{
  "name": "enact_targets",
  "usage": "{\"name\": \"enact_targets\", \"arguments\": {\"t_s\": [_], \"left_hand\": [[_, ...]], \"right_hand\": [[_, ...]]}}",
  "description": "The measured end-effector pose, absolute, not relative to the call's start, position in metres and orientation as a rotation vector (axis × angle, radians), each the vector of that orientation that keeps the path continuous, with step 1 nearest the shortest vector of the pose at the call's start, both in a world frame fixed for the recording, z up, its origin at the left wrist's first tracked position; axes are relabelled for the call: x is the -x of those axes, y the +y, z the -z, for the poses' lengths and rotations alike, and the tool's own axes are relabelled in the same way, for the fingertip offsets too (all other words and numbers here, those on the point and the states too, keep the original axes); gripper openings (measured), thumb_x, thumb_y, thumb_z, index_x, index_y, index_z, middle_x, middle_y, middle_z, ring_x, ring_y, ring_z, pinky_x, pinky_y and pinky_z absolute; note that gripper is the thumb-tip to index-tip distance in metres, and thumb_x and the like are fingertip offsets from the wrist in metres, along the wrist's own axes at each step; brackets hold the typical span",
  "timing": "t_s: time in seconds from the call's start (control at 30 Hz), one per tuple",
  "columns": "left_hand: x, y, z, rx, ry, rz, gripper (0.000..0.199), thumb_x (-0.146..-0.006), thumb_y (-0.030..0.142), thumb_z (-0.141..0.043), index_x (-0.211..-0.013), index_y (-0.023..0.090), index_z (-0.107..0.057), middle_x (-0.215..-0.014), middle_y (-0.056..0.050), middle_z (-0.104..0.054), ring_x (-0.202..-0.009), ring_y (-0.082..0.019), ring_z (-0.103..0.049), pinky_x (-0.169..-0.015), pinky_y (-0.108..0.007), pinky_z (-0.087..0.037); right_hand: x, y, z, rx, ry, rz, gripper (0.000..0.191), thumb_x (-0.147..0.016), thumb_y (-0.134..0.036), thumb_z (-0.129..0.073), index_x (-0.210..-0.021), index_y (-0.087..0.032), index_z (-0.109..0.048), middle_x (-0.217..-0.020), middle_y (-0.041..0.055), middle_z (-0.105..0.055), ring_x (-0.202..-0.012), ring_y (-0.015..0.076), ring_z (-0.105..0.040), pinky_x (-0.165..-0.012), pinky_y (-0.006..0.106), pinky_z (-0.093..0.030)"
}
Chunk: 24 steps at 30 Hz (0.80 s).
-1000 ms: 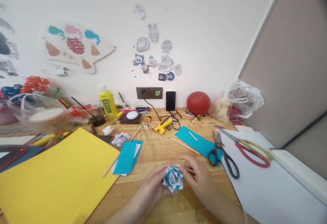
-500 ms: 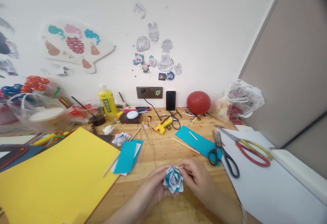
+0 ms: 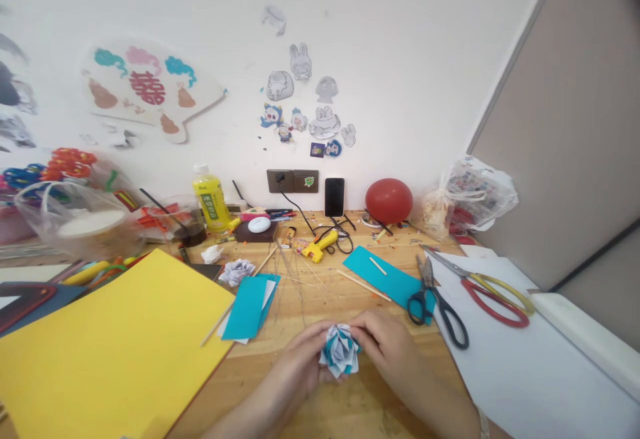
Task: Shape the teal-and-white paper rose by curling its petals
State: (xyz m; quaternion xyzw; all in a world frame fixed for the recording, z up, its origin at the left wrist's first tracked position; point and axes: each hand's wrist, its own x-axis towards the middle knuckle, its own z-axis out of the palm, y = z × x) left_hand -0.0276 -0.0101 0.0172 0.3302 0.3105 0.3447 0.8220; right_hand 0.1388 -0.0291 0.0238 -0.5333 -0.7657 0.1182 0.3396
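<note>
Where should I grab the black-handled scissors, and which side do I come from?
Probably by the black handles, coming from your near side with the right hand, once it leaves the paper flower. The scissors lie with both handles spread toward you, while the blades point away toward the wall.

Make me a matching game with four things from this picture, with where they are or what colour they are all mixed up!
1. blue-and-white paper flower
2. balloon
3. glue gun
4. phone

A. yellow
B. standing upright, black screen
C. between the left hand and right hand
D. red

Pairs: 1-C, 2-D, 3-A, 4-B
</note>
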Motion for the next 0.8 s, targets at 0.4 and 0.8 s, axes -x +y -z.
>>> {"name": "enact_targets", "arguments": {"t_s": [0.4,0.8], "left_hand": [[0.0272,-0.0117,-0.0194,-0.705,0.710,-0.771,0.025,-0.070,0.029,-0.067,-0.088,0.011,-0.065,-0.077,-0.008,-0.066,-0.069,-0.020,-0.059,-0.064,-0.032,-0.043],[0.0259,-0.0132,-0.0188,-0.717,0.642,-0.729,0.024,-0.071,0.031,-0.066,-0.085,0.012,-0.066,-0.071,-0.007,-0.065,-0.064,-0.018,-0.058,-0.059,-0.029,-0.043]], "right_hand": [[-0.1350,-0.0303,-0.0254,1.394,-1.904,-0.514,0.016,-0.085,-0.020,-0.046,-0.072,-0.018,-0.054,-0.069,0.0022,-0.058,-0.066,0.0170,-0.057,-0.058,0.026,-0.043],[-0.1350,-0.0317,-0.0176,1.487,-1.942,-0.192,0.028,-0.089,-0.025,-0.039,-0.064,-0.019,-0.050,-0.058,0.0012,-0.058,-0.055,0.0160,-0.056,-0.051,0.024,-0.037]]}}
